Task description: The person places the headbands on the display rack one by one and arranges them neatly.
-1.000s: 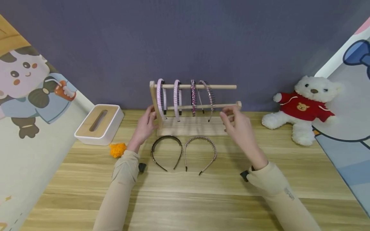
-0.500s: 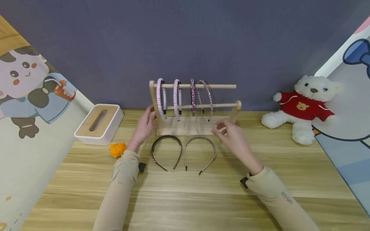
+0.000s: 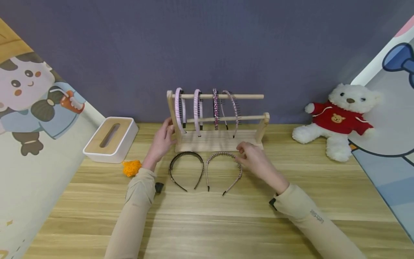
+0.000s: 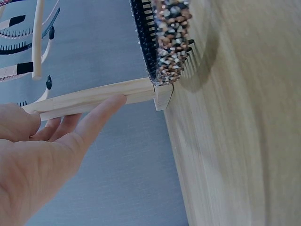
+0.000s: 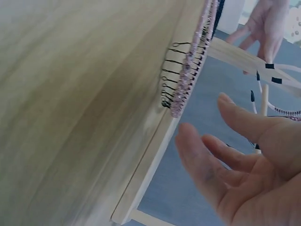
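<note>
My left hand [image 3: 162, 141] holds the left upright of a wooden headband rack [image 3: 223, 144], its fingers lying along the wood in the left wrist view. On the table before the rack are a dark beaded headband [image 3: 185, 153] and a pink beaded headband [image 3: 240, 172], side by side. Over the pink one's upper right hovers my right hand [image 3: 257, 162]; in the right wrist view its thumb and fingers stand apart with nothing between them. From the rack's upper rod hang two lilac headbands [image 3: 196, 108], a glittery pink one [image 3: 216, 108] and a slim pink one [image 3: 234, 104].
A white tissue box [image 3: 110, 140] with a wooden lid stands at the left, near an orange bundle [image 3: 131, 168]. At the right a white teddy bear [image 3: 337, 118] in a red sweater sits against the wall. A dark wall [image 3: 207, 43] rises behind the rack.
My right hand has moved from the rack's right end down and to the left, to the pink headband on the table. The left hand stays on the rack's upright.
</note>
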The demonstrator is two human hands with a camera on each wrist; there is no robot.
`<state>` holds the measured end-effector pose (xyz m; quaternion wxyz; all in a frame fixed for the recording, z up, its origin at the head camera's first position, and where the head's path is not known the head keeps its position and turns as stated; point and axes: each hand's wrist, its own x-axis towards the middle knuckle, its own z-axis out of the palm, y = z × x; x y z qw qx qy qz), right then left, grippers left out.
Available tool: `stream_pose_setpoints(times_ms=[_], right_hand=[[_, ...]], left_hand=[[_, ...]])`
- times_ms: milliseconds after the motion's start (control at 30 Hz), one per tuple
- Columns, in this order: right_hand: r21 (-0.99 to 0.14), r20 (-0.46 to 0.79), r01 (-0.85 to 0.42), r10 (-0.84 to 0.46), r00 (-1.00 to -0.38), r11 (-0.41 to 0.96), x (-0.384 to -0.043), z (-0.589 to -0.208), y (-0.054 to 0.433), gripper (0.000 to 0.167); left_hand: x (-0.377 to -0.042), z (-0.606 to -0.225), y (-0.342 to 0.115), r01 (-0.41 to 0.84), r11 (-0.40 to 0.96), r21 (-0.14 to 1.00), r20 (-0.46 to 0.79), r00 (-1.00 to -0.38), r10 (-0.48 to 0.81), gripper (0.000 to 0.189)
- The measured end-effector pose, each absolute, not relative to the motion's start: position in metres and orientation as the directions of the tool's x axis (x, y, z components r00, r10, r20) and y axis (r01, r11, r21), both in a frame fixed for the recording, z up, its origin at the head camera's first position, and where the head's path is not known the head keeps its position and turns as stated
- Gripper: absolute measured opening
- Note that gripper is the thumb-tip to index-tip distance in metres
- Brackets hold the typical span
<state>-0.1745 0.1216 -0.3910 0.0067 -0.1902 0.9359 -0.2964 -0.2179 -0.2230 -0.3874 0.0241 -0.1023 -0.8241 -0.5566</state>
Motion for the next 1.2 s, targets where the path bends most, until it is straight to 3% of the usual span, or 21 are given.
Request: stream_pose_setpoints(times_ms=[333, 867, 1200], right_hand=[[-0.439, 0.062, -0.436, -0.457, -0.887, 0.786, -0.174, -0.401, 0.122, 0.029], [-0.443, -0.021, -0.39, -0.445, -0.895, 0.807, -0.18, -0.403, 0.117, 0.013], [-0.493, 0.013, -0.383, -0.433, -0.901, 0.781, -0.181, -0.398, 0.12, 0.016]], left_hand=[[-0.219, -0.389, -0.223, 0.192, 0.359, 0.913, 0.151, -0.979, 0.141, 0.051], [-0.218, -0.388, -0.223, 0.181, 0.366, 0.913, 0.136, -0.98, 0.145, 0.052], [-0.218, -0.387, -0.223, 0.175, 0.363, 0.915, 0.133, -0.982, 0.138, 0.051]])
